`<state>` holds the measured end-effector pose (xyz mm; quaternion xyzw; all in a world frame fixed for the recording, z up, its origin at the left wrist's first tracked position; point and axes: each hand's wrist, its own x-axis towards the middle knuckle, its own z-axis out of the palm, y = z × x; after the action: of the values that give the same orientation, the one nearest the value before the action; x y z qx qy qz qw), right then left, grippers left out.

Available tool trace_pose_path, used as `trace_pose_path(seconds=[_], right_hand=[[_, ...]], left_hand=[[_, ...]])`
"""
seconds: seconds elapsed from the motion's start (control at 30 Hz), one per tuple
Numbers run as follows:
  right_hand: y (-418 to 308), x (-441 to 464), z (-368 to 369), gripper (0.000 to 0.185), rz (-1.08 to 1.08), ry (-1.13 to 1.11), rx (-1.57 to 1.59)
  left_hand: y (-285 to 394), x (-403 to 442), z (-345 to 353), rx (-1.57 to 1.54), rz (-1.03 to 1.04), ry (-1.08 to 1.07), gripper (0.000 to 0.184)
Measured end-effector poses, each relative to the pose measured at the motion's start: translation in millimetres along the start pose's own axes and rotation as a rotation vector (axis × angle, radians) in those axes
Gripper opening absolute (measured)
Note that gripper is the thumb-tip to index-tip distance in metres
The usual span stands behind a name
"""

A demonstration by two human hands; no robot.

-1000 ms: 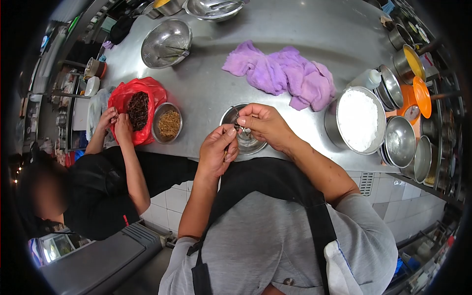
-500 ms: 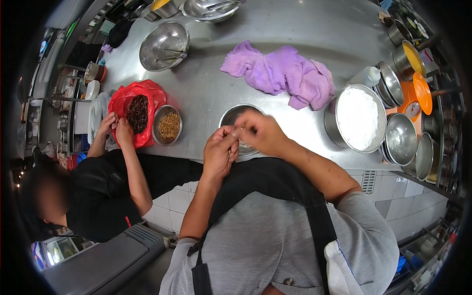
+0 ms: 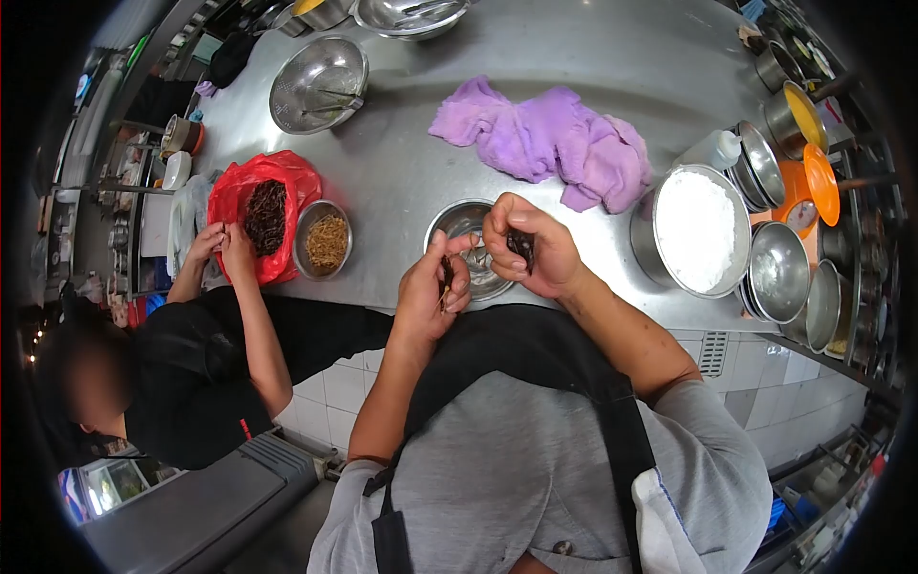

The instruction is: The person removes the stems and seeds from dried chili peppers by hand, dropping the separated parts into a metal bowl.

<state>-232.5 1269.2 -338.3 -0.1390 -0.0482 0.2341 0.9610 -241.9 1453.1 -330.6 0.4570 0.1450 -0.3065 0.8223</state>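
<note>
Grip of right hand (image 3: 547, 251) curls around dark pieces (image 3: 520, 247), centre frame; left hand (image 3: 429, 296) folds on another, probably light, brittle, best pinched mid-length.

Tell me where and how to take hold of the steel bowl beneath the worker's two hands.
Take the bowl by its far-left rim, probably coming from the far left, thumb inside and fingers outside. It stands upright and open, its round edge bare there, while in this view the left hand and right hand cover parts of its near-left and right edges.
</note>
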Motion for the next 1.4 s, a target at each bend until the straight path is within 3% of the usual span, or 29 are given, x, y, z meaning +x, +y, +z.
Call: trace_pose_path(seconds=[0.1,0.17,0.23,0.37,0.47,0.63,0.83,0.9,1.2,1.4], right_hand=[[4.3,4.3,-6.5,0.010,0.149,0.169,-0.388],[22.1,11.4,-12.1,0.010,0.116,0.116,-0.533],[28.6,12.2,-4.3,0.009,0.116,0.095,-0.750],[25.3,12.2,-1.6,0.005,0.116,0.104,-0.720],[17.9,14.8,-12.4,0.005,-0.041,0.265,-0.836],[7.6,12.1,-4.1,0.010,-0.135,0.294,-0.892],[17.4,14.4,-7.5,0.011,-0.059,0.270,-0.728],[19.8,15.8,-9.5,0.011,-0.189,0.214,-0.836],[19.2,11.3,-8.3,0.011,-0.099,0.153,-0.866],[17.4,10.4,-9.6,0.014,-0.194,0.175,-1.011]], left_hand=[[-0.2,0.5,-0.7,-0.068,0.007,-0.075,0.051],[0.2,-0.3,3.0,-0.078,0.012,-0.112,0.054],[3.8,-2.7,15.5,0.102,-0.017,0.064,0.057],[1.4,-1.6,20.3,0.156,-0.002,0.139,0.057],[-3.0,-0.1,6.8,0.055,-0.050,0.043,0.048],[-2.8,-6.8,7.6,0.269,0.034,-0.024,0.024],[0.6,-10.2,19.4,0.303,0.061,0.037,0.022],[-0.2,-11.4,18.9,0.294,0.066,0.029,0.020],[-2.4,-11.8,14.9,0.406,0.148,0.074,0.017],[-2.9,-13.6,12.6,0.609,0.226,0.109,0.017]])
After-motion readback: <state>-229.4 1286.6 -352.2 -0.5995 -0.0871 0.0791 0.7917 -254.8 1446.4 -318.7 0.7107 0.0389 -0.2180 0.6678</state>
